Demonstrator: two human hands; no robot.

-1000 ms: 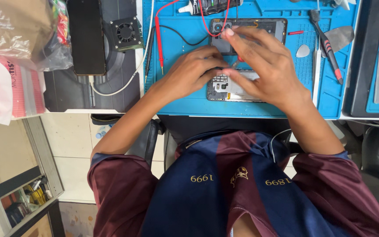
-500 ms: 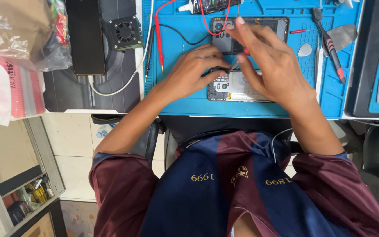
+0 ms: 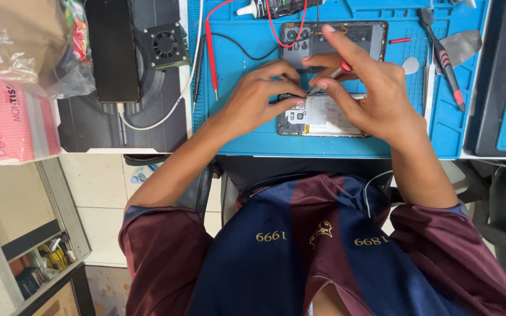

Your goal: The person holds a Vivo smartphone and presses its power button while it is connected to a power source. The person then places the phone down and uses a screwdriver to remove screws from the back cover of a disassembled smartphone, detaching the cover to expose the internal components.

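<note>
Two bare hands work over an opened phone on a blue mat.

The right hand (image 3: 370, 93) pinches a thin metal tool with a red collar (image 3: 339, 69) between thumb and fingers, forefinger stretched straight, its tip at the left hand's fingertips. The left hand (image 3: 265, 96) curls closed, fingertips pressing the top edge of the opened phone (image 3: 323, 117), a flat rectangle showing a pale battery and dark circuit parts. It lies near the front edge of the ribbed, rubbery blue mat (image 3: 247, 140). Just beyond lies a grey phone back cover (image 3: 300, 41) crossed by a red wire (image 3: 276, 29). A red-handled probe (image 3: 211, 58) lies left; a black tool with a red grip (image 3: 443, 58) lies right.
</note>
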